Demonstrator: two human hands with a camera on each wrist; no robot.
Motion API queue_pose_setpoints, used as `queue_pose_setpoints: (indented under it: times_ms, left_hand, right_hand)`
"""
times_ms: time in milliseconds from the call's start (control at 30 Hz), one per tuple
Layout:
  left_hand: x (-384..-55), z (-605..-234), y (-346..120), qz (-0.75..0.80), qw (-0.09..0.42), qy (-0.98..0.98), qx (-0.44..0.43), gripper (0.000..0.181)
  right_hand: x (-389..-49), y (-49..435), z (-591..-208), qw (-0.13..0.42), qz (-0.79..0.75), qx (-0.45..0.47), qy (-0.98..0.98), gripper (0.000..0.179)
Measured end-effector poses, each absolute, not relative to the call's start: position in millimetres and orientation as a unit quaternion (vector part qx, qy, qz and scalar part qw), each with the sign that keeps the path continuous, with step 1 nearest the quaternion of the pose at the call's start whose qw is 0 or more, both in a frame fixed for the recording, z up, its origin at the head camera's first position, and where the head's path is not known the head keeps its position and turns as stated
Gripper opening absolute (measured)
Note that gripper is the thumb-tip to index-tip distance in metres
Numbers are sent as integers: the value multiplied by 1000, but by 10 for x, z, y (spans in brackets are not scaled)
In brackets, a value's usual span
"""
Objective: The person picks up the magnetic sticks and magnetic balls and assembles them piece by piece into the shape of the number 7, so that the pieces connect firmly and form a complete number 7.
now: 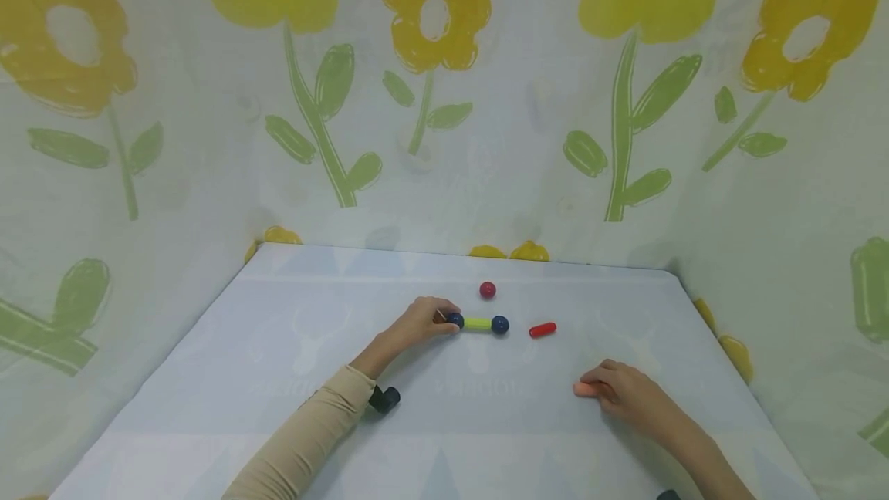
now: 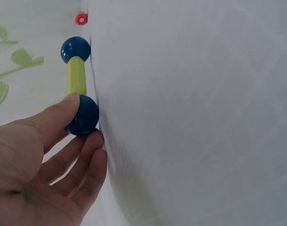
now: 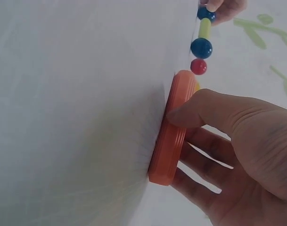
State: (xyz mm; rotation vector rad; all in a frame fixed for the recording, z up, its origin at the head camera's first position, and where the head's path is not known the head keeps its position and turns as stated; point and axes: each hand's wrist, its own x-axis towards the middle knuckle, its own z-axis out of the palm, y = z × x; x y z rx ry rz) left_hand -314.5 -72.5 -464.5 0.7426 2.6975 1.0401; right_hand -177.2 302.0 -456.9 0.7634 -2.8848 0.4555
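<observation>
Two dark blue balls are joined by a short yellow-green rod (image 1: 477, 323), making a dumbbell shape that lies on the table. My left hand (image 1: 420, 321) pinches the near-side blue ball (image 2: 88, 116) between thumb and fingers. The other blue ball (image 1: 500, 324) sticks out free at the right end. Farther right, my right hand (image 1: 628, 396) grips a ridged orange rod (image 3: 169, 141) between thumb and fingers, with the rod against the tabletop. Between the hands lies a smaller red rod (image 1: 543, 329), touched by neither. A red ball (image 1: 488, 290) rests behind the joined pieces.
The white table (image 1: 278, 376) is bordered by flower-printed cloth walls (image 1: 500, 137) at the back and both sides. A black object (image 1: 386, 400) shows beside the left forearm, and part of another dark object (image 1: 668, 494) appears by the right forearm at the lower edge.
</observation>
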Motion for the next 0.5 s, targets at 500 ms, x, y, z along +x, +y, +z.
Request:
queue_pose_setpoints:
  times_ms: [500]
  left_hand:
    - [-3157,-4664,-735,344,75,901,254,36]
  right_hand:
    - [-1776,2933,-4554,46,127,230,-964,25]
